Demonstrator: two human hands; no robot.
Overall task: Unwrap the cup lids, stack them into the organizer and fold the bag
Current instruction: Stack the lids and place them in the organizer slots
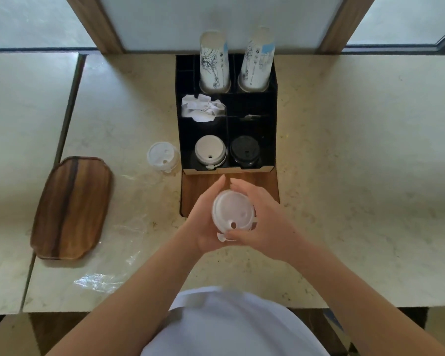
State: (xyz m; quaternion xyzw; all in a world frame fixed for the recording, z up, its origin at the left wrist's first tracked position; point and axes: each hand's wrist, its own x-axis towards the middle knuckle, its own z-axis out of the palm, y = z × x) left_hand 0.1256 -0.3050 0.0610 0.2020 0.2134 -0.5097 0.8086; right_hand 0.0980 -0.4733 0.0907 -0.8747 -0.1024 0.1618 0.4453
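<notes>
Both hands, left hand (206, 222) and right hand (265, 222), cupped round one stack of white lids (233, 213), held upright above the counter. Straight ahead, near: organizer (267, 119), white-lid compartment (210, 151) front left, nearer the left hand. Bag (106, 278) flat, left.

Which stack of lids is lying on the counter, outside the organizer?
The translucent white lid stack, left of the black organizer. The others sit in its front compartments or are held in both hands.
</notes>
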